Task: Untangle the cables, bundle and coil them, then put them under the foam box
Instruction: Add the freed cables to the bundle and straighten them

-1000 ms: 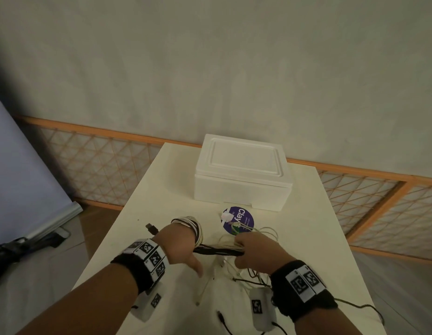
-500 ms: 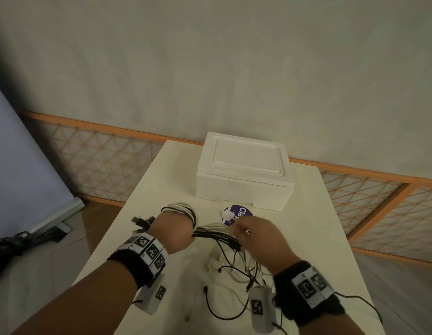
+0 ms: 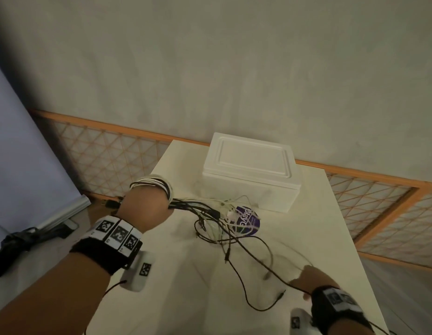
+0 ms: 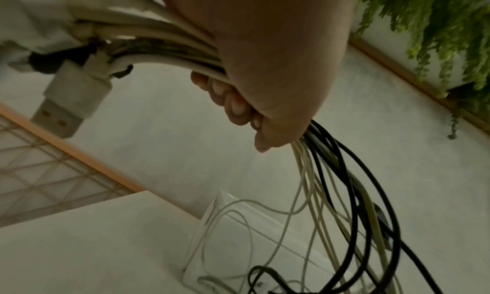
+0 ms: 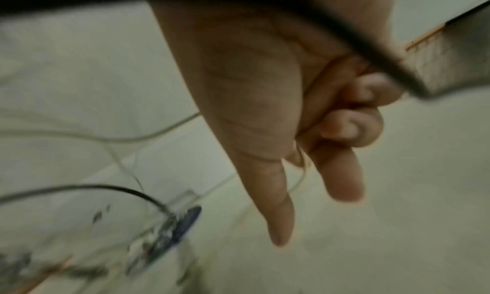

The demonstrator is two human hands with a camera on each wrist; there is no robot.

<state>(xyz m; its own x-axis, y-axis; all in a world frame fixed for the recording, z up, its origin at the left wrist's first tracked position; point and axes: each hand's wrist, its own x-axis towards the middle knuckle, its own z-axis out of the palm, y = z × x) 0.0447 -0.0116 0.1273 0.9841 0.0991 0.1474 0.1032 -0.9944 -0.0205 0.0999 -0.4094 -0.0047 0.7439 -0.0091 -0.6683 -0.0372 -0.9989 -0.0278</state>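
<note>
My left hand [image 3: 145, 209] [image 4: 265, 68] grips a bundle of white and black cables [image 4: 159, 36], raised above the table. A coil of them [image 3: 154, 187] loops over the back of that hand, and a white USB plug [image 4: 63, 107] sticks out behind it. Loose strands [image 3: 210, 213] run right from the fist into a tangle on the table. My right hand [image 3: 307, 278] [image 5: 265, 89] is at the near right, its fingers curled round a thin white cable [image 5: 303, 164] drawn out from the tangle. The white foam box [image 3: 251, 170] stands shut at the table's far end.
A round purple lid [image 3: 249, 221] lies under the tangle, just in front of the box. The cream table [image 3: 319, 238] is narrow, with edges close on both sides. An orange lattice fence [image 3: 101, 160] runs behind it, and a pale screen [image 3: 21, 153] leans at the left.
My right hand let go of the bundle beside the left hand and swept back to the near right, dragging thin cables out. The left hand rose slightly, keeping its grip.
</note>
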